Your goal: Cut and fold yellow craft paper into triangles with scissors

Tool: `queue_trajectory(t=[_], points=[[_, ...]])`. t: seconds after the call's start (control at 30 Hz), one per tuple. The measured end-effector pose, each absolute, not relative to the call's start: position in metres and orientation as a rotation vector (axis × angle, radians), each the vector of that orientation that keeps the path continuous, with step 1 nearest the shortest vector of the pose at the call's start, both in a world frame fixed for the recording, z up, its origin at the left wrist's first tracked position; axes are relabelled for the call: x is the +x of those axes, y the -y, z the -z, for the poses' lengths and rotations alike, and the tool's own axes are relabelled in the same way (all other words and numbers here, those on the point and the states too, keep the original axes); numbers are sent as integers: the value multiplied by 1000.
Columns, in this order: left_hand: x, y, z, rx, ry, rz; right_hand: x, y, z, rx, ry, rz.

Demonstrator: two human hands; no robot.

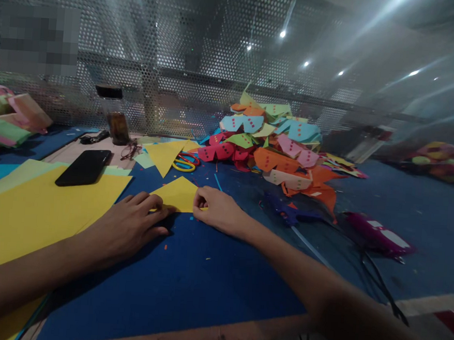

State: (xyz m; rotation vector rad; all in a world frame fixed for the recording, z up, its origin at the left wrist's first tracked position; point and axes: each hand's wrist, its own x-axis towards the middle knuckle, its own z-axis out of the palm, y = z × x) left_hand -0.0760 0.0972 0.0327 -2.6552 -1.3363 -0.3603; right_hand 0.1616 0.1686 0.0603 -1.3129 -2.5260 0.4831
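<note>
A yellow sheet of folded paper (181,193) lies on the blue table, its upper point facing away from me. My left hand (133,223) rests at its left corner with curled fingers pressing the lower edge. At the right corner, my right hand (222,211) pinches the paper between thumb and fingers. The paper's two side corners are partly hidden under my hands. Just beyond it lie scissors (184,163) with yellow and red handles, beside a yellow paper triangle (163,155).
Yellow sheets (45,209) lie left, with a black phone (84,168) on top. Behind stands a jar (118,126) with dark contents. Coloured cut-paper shapes (272,137) are heaped at back. A blue glue gun (290,210) and purple packet (378,235) lie right, near a cable.
</note>
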Motion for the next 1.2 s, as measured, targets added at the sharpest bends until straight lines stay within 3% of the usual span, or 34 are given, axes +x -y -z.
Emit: queue_trajectory(t=[1.2], points=[[-78, -97, -28, -2648, 1351, 416, 202, -181, -82, -1551, 2636, -510]])
